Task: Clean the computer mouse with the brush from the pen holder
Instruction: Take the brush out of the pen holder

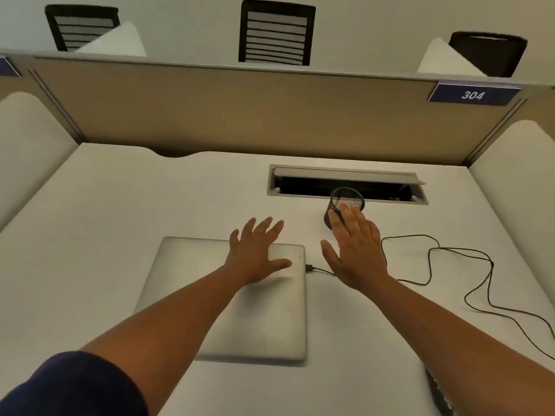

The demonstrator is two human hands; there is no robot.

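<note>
Silver laptop under spread left hand | right hand spread, hiding pen holder

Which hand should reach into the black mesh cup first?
The right hand, probably. Its straight fingers already reach up to the pen holder, overlapping it in this view. The left hand is spread over the closed laptop, farther from the holder. I cannot see a brush inside.

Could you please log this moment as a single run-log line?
left hand: open, over closed laptop | right hand: open, reaching toward mesh pen holder | brush: not visible | mouse: not identifiable
</note>
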